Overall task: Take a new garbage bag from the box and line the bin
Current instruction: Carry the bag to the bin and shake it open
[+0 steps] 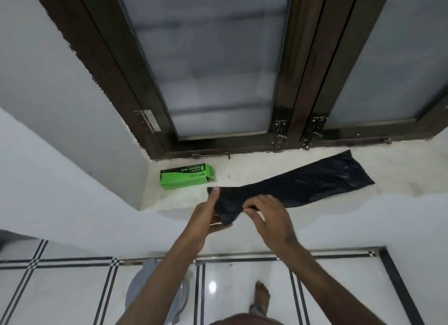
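Observation:
A black garbage bag (310, 179) lies stretched out flat across the white window sill (254, 169), its far end pointing right. My left hand (206, 218) grips the bag's near end, thumb on top at the corner. My right hand (269, 218) pinches the same end just to the right. A green garbage bag box (186, 179) lies on its side on the sill, left of the bag. The grey bin (145, 288) stands on the floor below, partly hidden behind my left forearm.
A dark-framed window with frosted glass (218, 70) rises behind the sill, with metal latches (278, 135) at its base. A white wall closes in on the left. My bare foot (261, 298) stands on the glossy white tiled floor with black stripes.

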The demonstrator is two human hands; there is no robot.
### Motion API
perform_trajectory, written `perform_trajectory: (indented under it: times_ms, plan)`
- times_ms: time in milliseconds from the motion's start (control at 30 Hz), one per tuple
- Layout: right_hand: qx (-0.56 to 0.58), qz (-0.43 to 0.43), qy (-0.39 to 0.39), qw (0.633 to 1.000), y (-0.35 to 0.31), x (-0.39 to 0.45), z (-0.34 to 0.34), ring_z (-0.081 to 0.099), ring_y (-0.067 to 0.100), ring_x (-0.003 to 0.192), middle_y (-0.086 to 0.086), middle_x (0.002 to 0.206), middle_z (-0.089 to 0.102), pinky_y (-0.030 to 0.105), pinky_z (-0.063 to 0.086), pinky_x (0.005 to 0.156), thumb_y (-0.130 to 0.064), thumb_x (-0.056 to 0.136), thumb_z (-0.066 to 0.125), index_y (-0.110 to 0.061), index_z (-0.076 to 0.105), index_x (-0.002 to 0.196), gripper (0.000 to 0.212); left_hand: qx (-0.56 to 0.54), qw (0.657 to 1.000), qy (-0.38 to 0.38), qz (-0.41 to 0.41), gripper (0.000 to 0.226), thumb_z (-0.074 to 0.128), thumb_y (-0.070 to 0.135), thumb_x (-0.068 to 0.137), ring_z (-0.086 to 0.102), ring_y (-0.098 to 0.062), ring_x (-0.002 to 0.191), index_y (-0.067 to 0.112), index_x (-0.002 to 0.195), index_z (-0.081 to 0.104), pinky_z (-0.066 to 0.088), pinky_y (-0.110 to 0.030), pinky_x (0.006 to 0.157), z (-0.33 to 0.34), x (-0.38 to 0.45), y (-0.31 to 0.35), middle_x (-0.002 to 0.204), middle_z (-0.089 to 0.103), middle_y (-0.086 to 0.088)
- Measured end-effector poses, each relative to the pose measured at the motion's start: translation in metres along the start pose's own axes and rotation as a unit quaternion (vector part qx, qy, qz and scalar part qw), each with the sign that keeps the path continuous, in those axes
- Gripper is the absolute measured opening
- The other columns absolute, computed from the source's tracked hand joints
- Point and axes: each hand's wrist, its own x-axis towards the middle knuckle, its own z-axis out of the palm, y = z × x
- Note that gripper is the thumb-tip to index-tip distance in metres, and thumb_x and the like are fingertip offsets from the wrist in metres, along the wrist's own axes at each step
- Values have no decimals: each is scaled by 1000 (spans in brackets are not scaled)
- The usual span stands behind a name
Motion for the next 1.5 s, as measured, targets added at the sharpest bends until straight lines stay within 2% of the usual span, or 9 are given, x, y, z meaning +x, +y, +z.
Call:
perform_trajectory:
  times_ms: [167, 300, 433, 533, 900, 1067, 1167, 1267, 1500]
  plan:
    - [19, 3, 22, 1000, -39, -64, 21, 55, 7, 91, -11, 90, 67, 27, 43, 83, -23, 90, 65, -23, 68, 90, 3, -13, 994, 41, 98, 9, 69, 11, 88, 69, -18, 66, 7, 80, 70, 55, -22, 55, -28, -35, -24, 69, 74, -3]
    - [172, 219, 153, 948, -89, -127, 37, 58, 9, 93, -11, 93, 64, 18, 45, 84, -19, 94, 64, -26, 61, 95, 8, -54, 994, 15, 99, 9, 69, 10, 88, 73, -17, 75, 7, 95, 72, 57, -24, 62, -61, -83, -54, 85, 77, -6]
    - [482, 557, 107, 669, -108, -165, 64, 62, 22, 94, 4, 100, 68, 36, 52, 88, -51, 96, 54, -20, 60, 108, 33, -50, 996, -23, 74, 18, 68, 13, 88, 73, -22, 84, 4, 104, 70, 58, -28, 68, -97, -144, -89, 96, 76, -12]
    - [659, 522, -4, 542, -114, -175, 88, 62, 31, 117, 12, 124, 68, 50, 46, 105, -70, 88, 51, -19, 62, 126, 64, -43, 997, -38, 57, 20, 71, 9, 84, 73, -27, 87, 1, 103, 69, 60, -34, 77, -123, -184, -120, 97, 76, -16]
    - [601, 543, 61, 583, -142, -207, 89, 69, 17, 56, 8, 64, 70, 26, 59, 54, 4, 90, 62, -3, 63, 89, 7, -2, 982, 177, 69, 37, 81, 29, 73, 73, -22, 94, 13, 105, 72, 59, -35, 80, -217, -304, -217, 93, 78, -2]
    - [428, 583, -228, 651, -185, -265, 124, 62, 34, 105, 22, 122, 61, 45, 57, 77, -43, 93, 63, -12, 51, 126, 47, 73, 980, 159, 93, 36, 80, 18, 78, 72, -16, 95, 11, 111, 68, 57, -20, 72, -201, -344, -243, 98, 76, -1]
    - [461, 606, -335, 554, -217, -306, 154, 45, 46, 130, 30, 147, 38, 58, 53, 87, -69, 79, 64, -21, 31, 146, 89, 158, 972, 135, 107, 39, 83, 23, 75, 70, -12, 94, 13, 109, 69, 58, -25, 78, -198, -363, -249, 97, 74, 1]
    - [561, 586, -351, 469, -242, -325, 186, 58, 43, 123, 28, 133, 58, 60, 45, 103, -70, 75, 68, -2, 43, 138, 97, 200, 968, 99, 115, 37, 85, 22, 70, 71, -12, 91, 18, 104, 70, 59, -30, 78, -205, -384, -255, 94, 75, 2]
    - [567, 471, -330, 590, -311, -291, 214, 64, 30, 109, 14, 106, 70, 44, 51, 98, -24, 94, 65, -9, 62, 117, 28, 209, 966, 115, 102, 31, 86, 21, 69, 69, -10, 88, 18, 95, 71, 59, -26, 78, -256, -411, -275, 89, 74, 3]
